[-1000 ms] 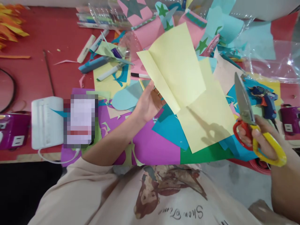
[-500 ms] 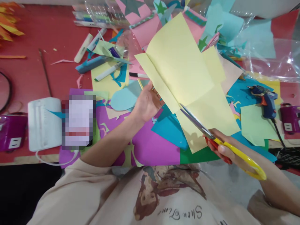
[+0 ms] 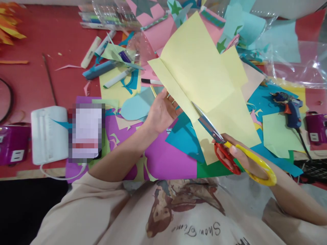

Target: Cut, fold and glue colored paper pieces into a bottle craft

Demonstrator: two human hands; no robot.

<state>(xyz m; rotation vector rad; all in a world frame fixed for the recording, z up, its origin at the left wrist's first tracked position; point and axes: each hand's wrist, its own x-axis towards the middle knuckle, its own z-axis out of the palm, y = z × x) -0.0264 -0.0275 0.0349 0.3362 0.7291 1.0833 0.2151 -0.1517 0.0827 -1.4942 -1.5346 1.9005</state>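
My left hand (image 3: 165,110) grips the lower left edge of a large pale yellow sheet of paper (image 3: 201,68), its fingers mostly hidden beneath the sheet. A crease runs along a narrow strip on the sheet's left side. In my right hand (image 3: 235,154) is a pair of scissors (image 3: 217,136) with one yellow and one red handle. The scissor blades are parted around the paper's lower edge, with one blade over the sheet near the crease. Beneath the sheet lie a blue paper piece (image 3: 187,137) and purple paper (image 3: 168,160).
A blue glue gun (image 3: 293,114) lies to the right, near clear plastic wrap (image 3: 293,68). Left are a white power bank-like box (image 3: 49,136), a blurred-out phone (image 3: 87,132) and markers (image 3: 119,77). Pink pieces with green stars (image 3: 158,32) sit at the back, among paper scraps.
The scissors have moved up and left along the yellow paper, and their handles have spread apart as the blades opened. My left hand has barely moved.
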